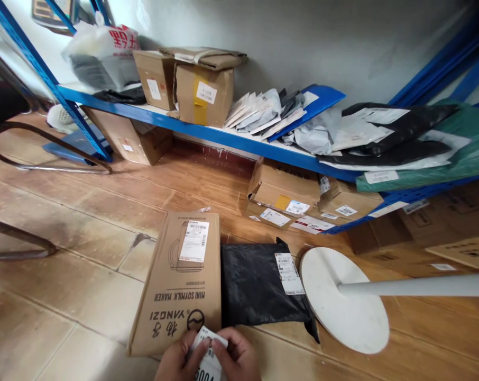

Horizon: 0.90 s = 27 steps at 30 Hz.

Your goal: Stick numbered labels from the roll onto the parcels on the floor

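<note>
At the near edge, middle of the scene, a small white label (210, 364) held by both hands. Left hand (176, 357) and right hand (239, 355): thumbs on top, fingers curled underneath, each closed in a pinch on the label, thumb tips close together. Label: flat-looking, pale, slightly tilted; small dark print on the far part, large bold digits nearer, partly cut off by the frame, first digit unclear, ends "004". It sits over the near right corner of a brown carton (172, 296); can't tell if touching. Carton lies flat on the floor (92, 254), "YANGZI" and "MINI SOYMILK MAKER" printed upside down, appliance line drawing, white barcode sticker (194, 241) at far end. Just right of it: black plastic parcel (251, 286), wrinkled, own white sticker (289, 273). Further right, round white base (342, 323). Far: blue-edged shelf (208, 136) with parcels.
</note>
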Each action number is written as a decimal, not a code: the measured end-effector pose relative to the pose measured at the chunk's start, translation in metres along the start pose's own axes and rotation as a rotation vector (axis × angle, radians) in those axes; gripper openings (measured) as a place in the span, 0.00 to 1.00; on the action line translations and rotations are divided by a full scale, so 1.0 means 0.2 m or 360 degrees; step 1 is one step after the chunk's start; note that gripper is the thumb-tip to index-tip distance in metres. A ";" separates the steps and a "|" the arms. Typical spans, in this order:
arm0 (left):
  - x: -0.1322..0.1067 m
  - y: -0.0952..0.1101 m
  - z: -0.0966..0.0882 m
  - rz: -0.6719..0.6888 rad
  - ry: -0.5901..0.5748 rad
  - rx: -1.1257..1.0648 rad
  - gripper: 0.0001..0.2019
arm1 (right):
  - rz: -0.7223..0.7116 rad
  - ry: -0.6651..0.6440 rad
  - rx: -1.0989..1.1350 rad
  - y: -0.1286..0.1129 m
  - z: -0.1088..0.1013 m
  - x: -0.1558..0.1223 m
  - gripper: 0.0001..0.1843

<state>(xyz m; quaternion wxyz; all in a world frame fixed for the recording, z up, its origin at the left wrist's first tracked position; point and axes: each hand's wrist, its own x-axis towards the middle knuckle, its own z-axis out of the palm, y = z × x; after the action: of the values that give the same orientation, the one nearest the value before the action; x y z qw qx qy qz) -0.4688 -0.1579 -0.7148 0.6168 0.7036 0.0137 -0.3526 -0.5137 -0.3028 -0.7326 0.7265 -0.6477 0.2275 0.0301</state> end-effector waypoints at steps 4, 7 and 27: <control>-0.04 0.09 -0.01 -0.0095 0.0197 -0.0140 0.26 | -0.0224 0.0050 -0.0256 -0.11 0.08 0.00 0.20; -0.08 0.16 -0.03 -0.0019 0.0168 -0.0199 0.20 | -0.0369 0.0036 -0.0439 -0.27 0.09 0.05 0.15; -0.13 0.10 -0.07 -0.0021 -0.0029 -0.0224 0.24 | -0.0350 -0.0254 -0.0445 -0.38 0.09 0.04 0.10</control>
<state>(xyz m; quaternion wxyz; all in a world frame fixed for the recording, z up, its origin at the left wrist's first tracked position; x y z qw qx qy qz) -0.4728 -0.1400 -0.6852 0.6625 0.6551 0.0374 -0.3613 -0.4748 -0.3003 -0.6635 0.6440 -0.7589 0.0905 0.0330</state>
